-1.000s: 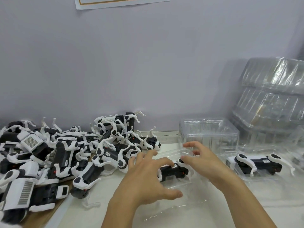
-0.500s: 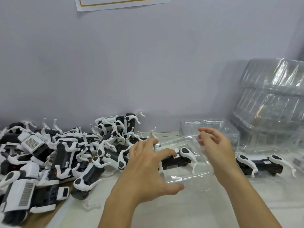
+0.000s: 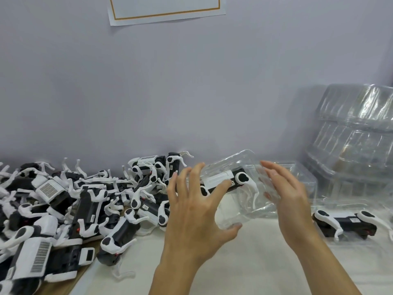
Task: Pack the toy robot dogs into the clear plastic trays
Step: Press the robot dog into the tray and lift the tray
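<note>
A clear tray is held up above the tabletop, tilted, between the two hands. The left hand is placed on its left side, with the fingers spread and curved around the wall and the thumb under the near edge, so the tray is grasped by this grip. The right hand is laid against the right side with nearly straight fingers; this grip is released and only presses on the plastic. Inside the tray a toy dog is seen, black and white, lying lengthwise. A big pile of dogs is heaped on the left of the tabletop, against the wall. At the right a second dog lies in another tray, whose edges are hard to see. Behind it, at the far right, a stack of trays is leaned near the wall.
</note>
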### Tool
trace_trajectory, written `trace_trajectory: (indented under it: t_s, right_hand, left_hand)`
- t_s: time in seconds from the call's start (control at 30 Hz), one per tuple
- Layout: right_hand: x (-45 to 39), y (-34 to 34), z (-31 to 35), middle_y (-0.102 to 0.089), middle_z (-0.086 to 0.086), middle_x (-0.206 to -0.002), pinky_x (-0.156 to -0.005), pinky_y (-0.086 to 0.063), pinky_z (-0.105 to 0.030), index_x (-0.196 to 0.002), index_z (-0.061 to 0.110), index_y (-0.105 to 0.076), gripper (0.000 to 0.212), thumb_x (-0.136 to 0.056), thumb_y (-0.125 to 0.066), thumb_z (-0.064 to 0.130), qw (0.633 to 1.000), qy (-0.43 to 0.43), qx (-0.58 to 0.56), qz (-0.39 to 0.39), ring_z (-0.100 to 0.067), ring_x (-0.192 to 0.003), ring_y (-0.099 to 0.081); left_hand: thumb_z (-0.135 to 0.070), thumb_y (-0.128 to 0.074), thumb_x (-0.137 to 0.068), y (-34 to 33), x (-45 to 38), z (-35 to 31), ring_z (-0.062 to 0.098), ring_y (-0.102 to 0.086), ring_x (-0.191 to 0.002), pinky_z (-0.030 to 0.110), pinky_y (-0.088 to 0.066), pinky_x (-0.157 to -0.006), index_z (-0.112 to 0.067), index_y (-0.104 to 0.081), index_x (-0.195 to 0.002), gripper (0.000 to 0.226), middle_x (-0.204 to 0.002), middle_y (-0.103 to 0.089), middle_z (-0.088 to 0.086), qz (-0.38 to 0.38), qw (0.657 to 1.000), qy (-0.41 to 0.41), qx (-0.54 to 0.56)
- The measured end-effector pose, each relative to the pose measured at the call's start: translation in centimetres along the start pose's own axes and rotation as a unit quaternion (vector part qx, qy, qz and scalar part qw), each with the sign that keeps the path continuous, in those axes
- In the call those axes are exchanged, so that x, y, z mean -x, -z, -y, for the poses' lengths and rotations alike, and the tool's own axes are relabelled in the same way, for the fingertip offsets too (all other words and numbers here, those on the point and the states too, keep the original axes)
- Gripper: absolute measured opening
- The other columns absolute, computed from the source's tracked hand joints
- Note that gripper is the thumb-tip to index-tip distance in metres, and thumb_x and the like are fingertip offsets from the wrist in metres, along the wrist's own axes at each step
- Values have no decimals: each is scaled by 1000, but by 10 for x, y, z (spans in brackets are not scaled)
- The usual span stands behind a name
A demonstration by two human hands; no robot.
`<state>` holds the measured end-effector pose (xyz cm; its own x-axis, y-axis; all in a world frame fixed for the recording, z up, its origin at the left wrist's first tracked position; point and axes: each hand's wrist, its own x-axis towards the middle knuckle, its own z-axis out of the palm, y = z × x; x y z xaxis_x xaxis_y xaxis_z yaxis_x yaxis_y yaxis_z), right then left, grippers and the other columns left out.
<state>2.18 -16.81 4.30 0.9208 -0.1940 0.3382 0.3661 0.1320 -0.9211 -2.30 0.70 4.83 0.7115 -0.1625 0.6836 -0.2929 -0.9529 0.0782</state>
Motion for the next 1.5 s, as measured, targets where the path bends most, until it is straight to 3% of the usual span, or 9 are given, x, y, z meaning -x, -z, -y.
trace_trajectory:
  t_s: [0.37, 0.5, 0.63, 0.73, 0.87, 1.0, 1.1, 1.27, 1.5]
  right_hand:
    - [2, -3, 1, -73, 14, -105, -78, -45, -30, -102, 37, -72, 27, -86, -50, 39, 999, 36, 2, 25, -1, -99, -67]
    - [0, -1, -4, -72, 12, -110, -85, -44, -36, -105, 38, -72, 28, -88, -49, 40, 999, 30, -1, 24, -6, -106, -66]
    - [-3, 2, -8, -70, 6, -116, -91, -45, -39, -106, 34, -72, 30, -102, -43, 29, 999, 25, -29, -20, -15, -115, -62]
    - [-4, 5, -7, -70, 4, -116, -90, -45, -38, -109, 30, -69, 34, -105, -36, 27, 997, 13, -61, -51, -19, -116, -61]
    - [-2, 2, -1, -71, 3, -113, -90, -44, -37, -105, 28, -70, 30, -95, -42, 32, 996, 30, -73, -50, -18, -111, -63]
    - [1, -6, 3, -70, 5, -115, -88, -44, -35, -101, 34, -73, 32, -84, -47, 38, 997, 40, -58, -5, -12, -110, -63]
    - [2, -12, 2, -69, 8, -115, -87, -43, -35, -104, 38, -72, 31, -83, -50, 40, 998, 32, -48, 38, -12, -110, -63]
    - [2, -16, 1, -69, 9, -119, -88, -45, -36, -116, 40, -67, 38, -80, -58, 49, 991, 10, -31, 133, -14, -113, -63]
    - [5, -18, 3, -64, 14, -123, -91, -48, -37, -129, 50, -55, 65, -68, -72, 63, 972, -7, 10, 236, -14, -111, -66]
  left_hand:
    - [-67, -75, -55, -5, 2, 2, 38, -35, -133, 60, -29, -111, -41, -60, -123, 74, -142, -43, 11, -14, 1000, 8, 9]
    - [-69, -68, -56, -6, 2, 2, 33, -30, -132, 59, -31, -111, -42, -62, -121, 70, -141, -44, 10, -16, 999, 17, 26]
    - [-77, -61, -56, -5, 3, 5, 20, -25, -138, 44, -20, -117, -51, -59, -122, 71, -145, -36, -5, 3, 985, 100, 143]
    - [-76, -68, -50, -1, 0, 10, 5, -36, -133, 36, -30, -115, -53, -64, -114, 69, -137, -42, -16, -17, 914, 211, 347]
    - [-64, -72, -63, 9, -5, 13, 9, -63, -112, 44, -47, -102, -33, -71, -117, 62, -117, -70, -7, -17, 781, 267, 564]
    - [-58, -79, -66, 9, 0, 13, 24, -70, -104, 41, -56, -83, -23, -73, -118, 63, -120, -71, 8, 18, 545, 334, 769]
    - [-66, -86, -49, 1, 6, 16, 37, -63, -106, 55, -44, -103, -22, -71, -121, 86, -126, -64, 14, 28, 423, 383, 821]
    - [-69, -80, -60, -4, 8, 18, 45, -43, -127, 64, -27, -112, -12, -49, -145, 106, -150, -41, 27, 98, 324, 343, 876]
    - [-69, -79, -65, -16, 12, 22, 49, -44, -134, 68, -25, -112, -17, -59, -138, 92, -147, -48, 24, 135, 309, 295, 894]
